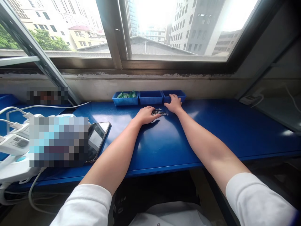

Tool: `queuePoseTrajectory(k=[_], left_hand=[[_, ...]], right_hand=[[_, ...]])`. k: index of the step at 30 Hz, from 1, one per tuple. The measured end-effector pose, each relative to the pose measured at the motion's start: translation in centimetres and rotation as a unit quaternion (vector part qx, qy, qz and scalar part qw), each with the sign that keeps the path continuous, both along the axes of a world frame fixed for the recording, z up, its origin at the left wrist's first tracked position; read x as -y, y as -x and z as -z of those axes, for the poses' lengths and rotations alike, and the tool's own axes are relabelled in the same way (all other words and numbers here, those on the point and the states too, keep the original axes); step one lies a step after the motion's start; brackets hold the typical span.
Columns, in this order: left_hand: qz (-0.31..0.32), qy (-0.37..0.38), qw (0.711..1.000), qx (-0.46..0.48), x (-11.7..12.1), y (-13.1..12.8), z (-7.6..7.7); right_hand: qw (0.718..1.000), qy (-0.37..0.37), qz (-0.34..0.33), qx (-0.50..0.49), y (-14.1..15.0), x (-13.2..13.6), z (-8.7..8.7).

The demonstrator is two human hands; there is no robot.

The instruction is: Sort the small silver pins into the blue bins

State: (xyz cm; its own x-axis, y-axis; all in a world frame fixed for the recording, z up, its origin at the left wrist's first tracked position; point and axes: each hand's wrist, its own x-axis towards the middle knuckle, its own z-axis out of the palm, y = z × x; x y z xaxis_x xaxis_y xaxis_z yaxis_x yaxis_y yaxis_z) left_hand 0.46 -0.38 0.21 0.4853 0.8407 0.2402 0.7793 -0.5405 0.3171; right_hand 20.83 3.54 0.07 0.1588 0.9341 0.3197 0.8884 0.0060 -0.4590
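Over the blue table, my left hand [146, 115] has its thumb and fingers curled around one end of a bunch of thin, dark metal pieces [160, 112]. They look like screws or nails, but are too small to tell apart. Their other ends stick out to the right. My right hand [174, 103] is at the front of the right blue bin [183, 95], thumb and fingers apart, with some fingertips over its rim. Nothing shows in this hand. Part of the bin's inside is hidden behind it.
Left of it stand a middle blue bin [150, 100] and a left blue bin [126, 101] with green packets [127, 94]. A phone [97, 138], a white power strip [14, 166] with plugs and cables, and a blurred-out patch occupy the table's left side. A window wall rises behind.
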Motion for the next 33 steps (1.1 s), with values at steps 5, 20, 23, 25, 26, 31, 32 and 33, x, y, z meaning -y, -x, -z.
queuePoseTrajectory(k=[5,20,23,25,26,31,32,33], left_hand=[[0.002,-0.002,1.0,0.0,0.0,0.0,-0.1],[-0.006,0.005,1.0,0.017,0.3,0.6,-0.2],[-0.012,0.017,0.999,0.024,0.4,0.7,-0.2],[-0.017,0.025,0.999,0.024,0.4,0.6,-0.3],[-0.018,0.028,0.999,0.023,0.3,0.6,-0.3],[-0.016,0.033,0.999,0.018,0.3,0.6,-0.3],[-0.016,0.032,0.999,0.019,0.2,0.6,-0.2],[-0.016,0.032,0.999,0.02,0.2,0.6,-0.2]], right_hand=[[1.0,-0.002,0.004,-0.003,-0.6,-1.3,-1.3],[0.966,0.153,-0.159,0.138,-5.6,-4.9,-7.9],[0.964,0.087,-0.16,0.196,-6.4,-3.9,-6.6],[0.96,0.049,-0.175,0.211,-6.8,-2.9,-5.7],[0.96,0.043,-0.185,0.208,-7.0,-2.3,-5.3],[0.965,0.055,-0.221,0.129,-8.2,0.4,-5.1],[0.967,0.06,-0.223,0.109,-8.4,0.8,-5.4],[0.97,0.065,-0.218,0.089,-8.5,1.1,-5.7]])
